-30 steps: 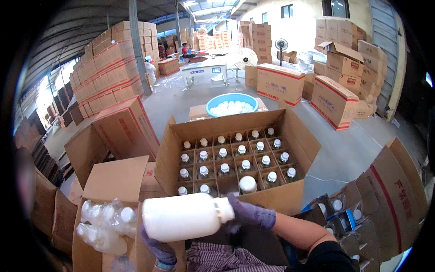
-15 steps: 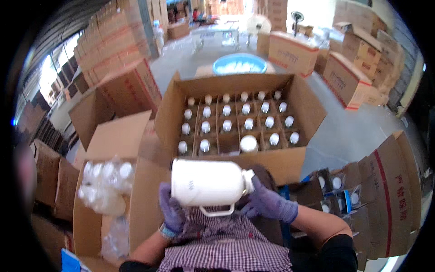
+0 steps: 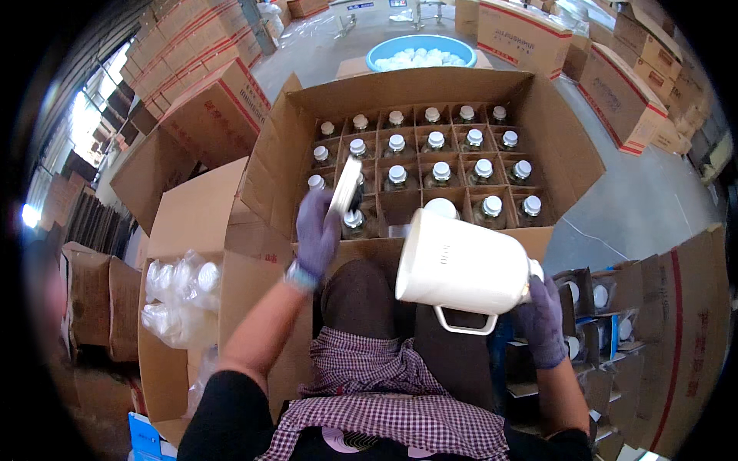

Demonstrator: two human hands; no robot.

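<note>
My right hand (image 3: 544,321), in a purple glove, grips the narrow capped end of a white thermos jug (image 3: 453,269). The jug lies sideways above my lap, its broad base toward the left and its loop handle facing me. In my gloved left hand (image 3: 317,238) is a flat white disc-like piece (image 3: 346,186), seen nearly edge-on; its exact kind I cannot make out. That hand is over the near left part of an open divided carton (image 3: 330,106). Clear bottles with white caps (image 3: 440,170) stand in its compartments. Behind the jug's base shows a larger white round top (image 3: 441,207).
At my left an open carton (image 3: 231,323) holds plastic-wrapped white-capped bottles (image 3: 181,303). On my right, another divided carton (image 3: 669,338) contains white-topped items. A blue basin (image 3: 374,60) of white pieces sits beyond the middle carton. Stacked boxes (image 3: 215,115) rise at the far left.
My left hand has left the jug's base and moved forward and up with the flat white piece. The jug has shifted right in my right hand. The view has tilted down.
</note>
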